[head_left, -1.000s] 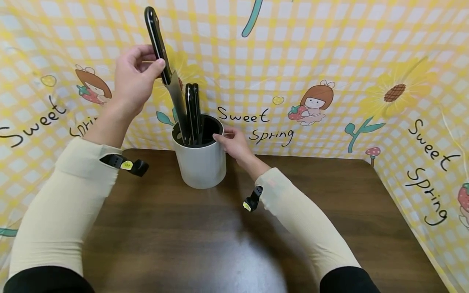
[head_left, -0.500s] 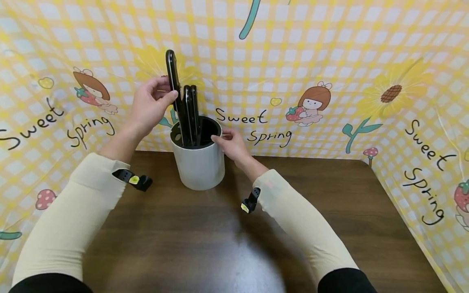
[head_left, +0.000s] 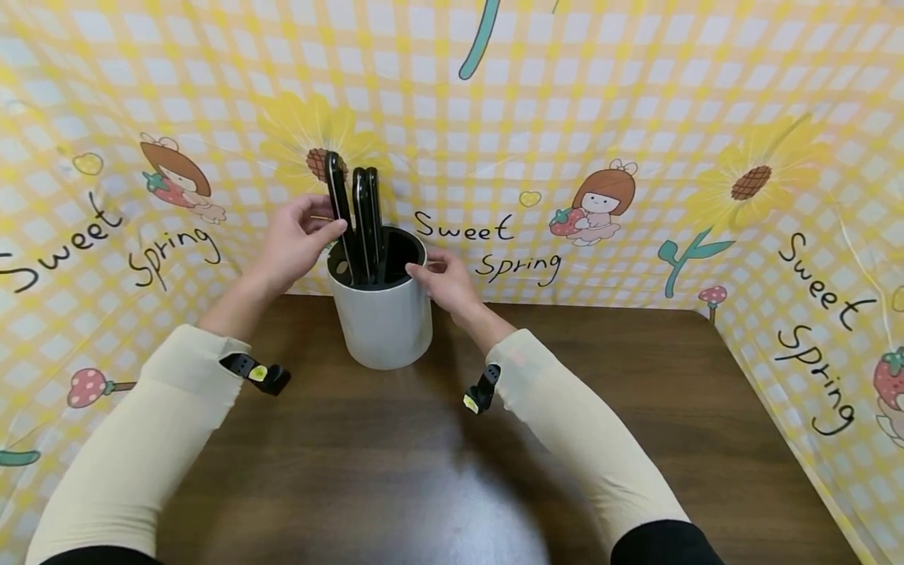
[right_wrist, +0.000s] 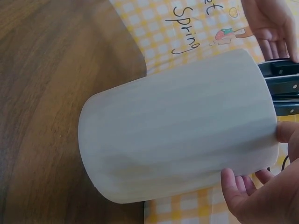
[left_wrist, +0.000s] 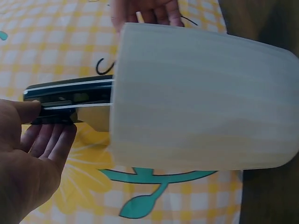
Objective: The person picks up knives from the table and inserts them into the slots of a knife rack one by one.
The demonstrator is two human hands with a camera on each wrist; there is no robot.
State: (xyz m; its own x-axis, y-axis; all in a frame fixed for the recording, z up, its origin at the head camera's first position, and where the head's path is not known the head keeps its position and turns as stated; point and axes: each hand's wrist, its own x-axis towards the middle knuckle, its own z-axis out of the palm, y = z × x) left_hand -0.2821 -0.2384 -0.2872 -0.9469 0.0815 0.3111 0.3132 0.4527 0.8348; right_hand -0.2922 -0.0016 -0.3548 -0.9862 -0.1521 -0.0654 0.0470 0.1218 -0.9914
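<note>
In the head view my left hand pinches the black handle of a kitchen knife, which stands blade down in a white cylindrical knife holder. A short strip of its blade shows above the rim in the left wrist view; the rest is hidden inside. Several other knives with black handles stand close beside it. With the thumb at the rim and the fingers along the outer wall, my right hand holds the holder's right side.
The holder stands upright near the back of a dark wooden table. Behind and around the table hangs a yellow checked cloth with printed flowers and figures. The holder's black insert has an opening to the right of the handles.
My left hand has moved down and slightly right, lowering the knife until its handle sits just above the neighbouring ones. My right hand has stayed at the rim.
</note>
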